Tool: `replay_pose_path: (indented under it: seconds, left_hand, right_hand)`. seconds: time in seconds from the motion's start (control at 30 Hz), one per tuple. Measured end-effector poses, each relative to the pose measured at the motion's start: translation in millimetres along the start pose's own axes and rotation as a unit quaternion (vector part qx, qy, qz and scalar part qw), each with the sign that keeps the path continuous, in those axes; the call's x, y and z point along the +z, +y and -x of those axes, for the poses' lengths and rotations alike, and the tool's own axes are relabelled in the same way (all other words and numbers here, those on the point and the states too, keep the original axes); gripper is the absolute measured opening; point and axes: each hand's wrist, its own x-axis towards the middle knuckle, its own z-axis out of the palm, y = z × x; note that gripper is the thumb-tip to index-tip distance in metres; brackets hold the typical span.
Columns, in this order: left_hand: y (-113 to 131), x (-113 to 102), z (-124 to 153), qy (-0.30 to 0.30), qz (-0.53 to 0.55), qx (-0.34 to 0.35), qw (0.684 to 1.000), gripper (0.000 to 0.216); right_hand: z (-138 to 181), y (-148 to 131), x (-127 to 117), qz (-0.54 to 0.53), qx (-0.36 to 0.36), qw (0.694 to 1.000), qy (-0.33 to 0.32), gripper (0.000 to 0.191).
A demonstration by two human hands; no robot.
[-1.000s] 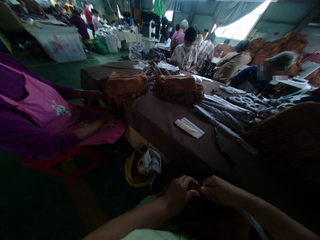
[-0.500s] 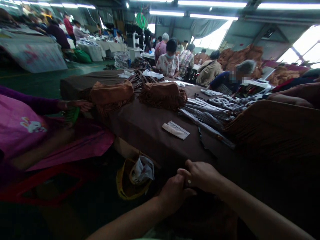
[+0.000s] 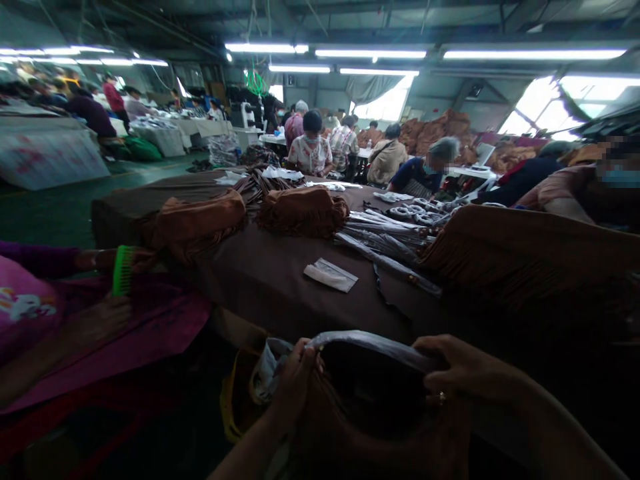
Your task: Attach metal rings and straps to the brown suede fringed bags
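A brown bag (image 3: 370, 450) is in front of me at the near edge of the table, its dark mouth facing up. Over the mouth arches a strap (image 3: 373, 341) wrapped in pale plastic. At its left end my left hand (image 3: 295, 377) is closed, fingers curled over the strap and the bag's rim. My right hand (image 3: 457, 367) grips the strap's other end, with a ring on one finger. Deep shadow hides the lower part of the bag and some fingertips.
A brown-covered table (image 3: 260, 280) holds fringed brown bags (image 3: 303, 208), plastic-wrapped straps (image 3: 385, 250) and a white packet (image 3: 331, 275). At left, a co-worker's hand holds a green comb (image 3: 121, 270). A yellow-rimmed container (image 3: 227, 403) stands below the table edge.
My hands, close together before, have moved apart. The wrapped strap and the bag's mouth have come into view between them. The co-worker's green comb has turned upright. The view has tilted up.
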Motion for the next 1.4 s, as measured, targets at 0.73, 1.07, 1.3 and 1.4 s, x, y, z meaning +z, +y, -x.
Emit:
replay_pose_path:
  seconds: [0.73,1.07,1.3,1.4]
  left_hand:
    - [154.5,172.0,-53.1,-0.33,-0.493,0.232,0.771,0.046]
    - [96.9,197.8,-63.0,-0.317,-0.375,0.031,0.871,0.051]
    - [70.2,206.3,-47.6,-0.36,-0.265,-0.099,0.889,0.031]
    - [70.1,209.6,-42.0,-0.363,-0.226,-0.137,0.893,0.023]
  right_hand:
    - [52.5,71.1,11.7,-0.109,-0.095,0.923,0.357,0.073]
    - [47.8,115.1,62.3,-0.156,-0.056,0.939,0.301,0.047]
    - [48.2,106.9,77.5,-0.099,-0.024,0.895,0.434,0.029]
    - [47.3,106.8,85.5,-0.115,-0.028,0.886,0.449,0.031]
